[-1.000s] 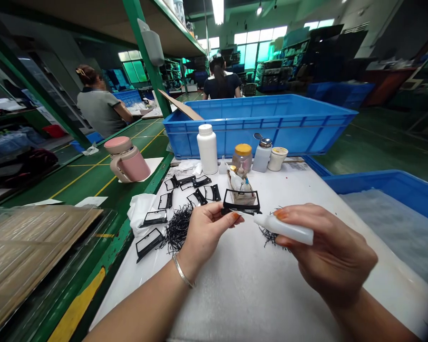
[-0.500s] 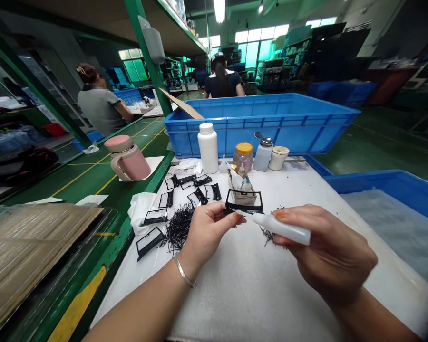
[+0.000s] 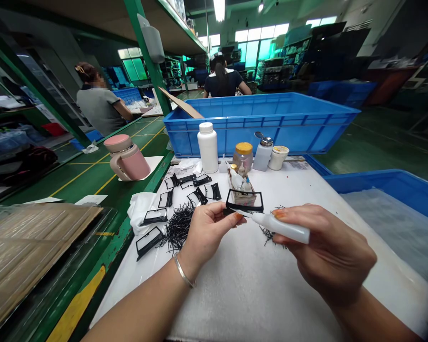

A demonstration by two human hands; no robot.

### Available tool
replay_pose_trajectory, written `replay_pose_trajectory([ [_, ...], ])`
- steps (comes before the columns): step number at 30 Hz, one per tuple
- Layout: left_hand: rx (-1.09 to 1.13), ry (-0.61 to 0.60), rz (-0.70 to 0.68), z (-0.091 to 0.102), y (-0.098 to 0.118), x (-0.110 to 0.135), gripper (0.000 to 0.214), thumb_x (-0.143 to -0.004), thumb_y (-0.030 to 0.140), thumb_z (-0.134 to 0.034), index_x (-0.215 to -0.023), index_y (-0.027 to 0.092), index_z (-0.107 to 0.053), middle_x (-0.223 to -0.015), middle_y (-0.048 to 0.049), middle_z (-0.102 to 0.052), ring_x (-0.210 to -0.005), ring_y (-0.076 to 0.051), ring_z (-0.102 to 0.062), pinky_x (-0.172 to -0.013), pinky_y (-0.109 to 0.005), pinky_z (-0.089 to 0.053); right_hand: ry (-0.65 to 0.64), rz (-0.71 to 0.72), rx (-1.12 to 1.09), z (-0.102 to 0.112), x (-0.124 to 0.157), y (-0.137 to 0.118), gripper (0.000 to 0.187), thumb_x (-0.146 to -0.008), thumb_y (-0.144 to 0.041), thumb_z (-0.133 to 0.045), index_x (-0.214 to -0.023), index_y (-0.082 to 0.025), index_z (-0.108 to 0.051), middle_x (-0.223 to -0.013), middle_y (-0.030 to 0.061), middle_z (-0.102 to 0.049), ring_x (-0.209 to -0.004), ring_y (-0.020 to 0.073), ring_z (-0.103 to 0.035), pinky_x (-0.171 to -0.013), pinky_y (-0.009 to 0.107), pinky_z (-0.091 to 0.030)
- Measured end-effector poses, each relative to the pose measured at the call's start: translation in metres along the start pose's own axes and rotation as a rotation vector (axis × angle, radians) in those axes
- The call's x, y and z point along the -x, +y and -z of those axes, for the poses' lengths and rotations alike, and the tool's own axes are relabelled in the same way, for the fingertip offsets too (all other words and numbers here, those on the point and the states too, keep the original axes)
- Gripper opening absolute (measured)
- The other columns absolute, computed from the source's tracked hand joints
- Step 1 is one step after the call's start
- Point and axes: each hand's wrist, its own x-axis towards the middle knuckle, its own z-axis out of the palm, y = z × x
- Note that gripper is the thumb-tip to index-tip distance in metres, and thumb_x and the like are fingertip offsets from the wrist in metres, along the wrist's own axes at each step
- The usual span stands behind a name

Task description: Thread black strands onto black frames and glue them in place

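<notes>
Item 1: left hand [image 3: 207, 230], fingers [image 3: 231, 221] pinched narrow on the lower left corner of a black frame [image 3: 245, 202], which is held upright just above the surface [image 3: 249, 285], in front of the person.

Item 2: right hand [image 3: 328, 254], fingers closed around a white squeeze tube [image 3: 281, 227]. The tube lies nearly level, with its nozzle touching the frame's lower edge.

Item 3: loose black frames [image 3: 150, 241] and a heap of black strips [image 3: 178, 225], left of the held frame.

Item 4: white bottle [image 3: 207, 147] and yellow-lidded jar [image 3: 243, 154], standing further back, against a blue crate [image 3: 264, 121].

Item 5: pink mug [image 3: 126, 159], on the green bench to the left.

Item 6: two people beyond, at other benches.
</notes>
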Motion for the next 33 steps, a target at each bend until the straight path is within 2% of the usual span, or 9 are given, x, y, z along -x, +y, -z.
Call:
replay_pose_trajectory([
  [18, 0.004, -0.004, -0.013, -0.0011, 0.0013, 0.0004, 0.015, -0.081, 0.027, -0.072, -0.076, 0.012, -0.071, -0.07, -0.0027, -0.066, -0.069, -0.011, -0.061, -0.065, -0.018, -0.047, 0.007, -0.001, 0.018, -0.0015, -0.001, 0.0005, 0.038, -0.067, -0.002, -0.078, -0.101, -0.015, -0.07, -0.093, 0.0061, -0.071, -0.084, 0.0198, -0.066, -0.069, 0.034, -0.055],
  [33, -0.02, 0.001, -0.006, -0.0006, 0.0018, 0.0005, 0.016, -0.081, 0.028, -0.072, -0.078, 0.012, -0.071, -0.07, -0.0035, -0.066, -0.069, -0.013, -0.062, -0.065, -0.021, -0.047, 0.01, -0.019, 0.036, -0.0012, -0.001, -0.0003, 0.04, -0.068, -0.006, -0.078, -0.104, -0.022, -0.07, -0.093, 0.0039, -0.071, -0.082, 0.0206, -0.068, -0.068, 0.033, -0.057],
])
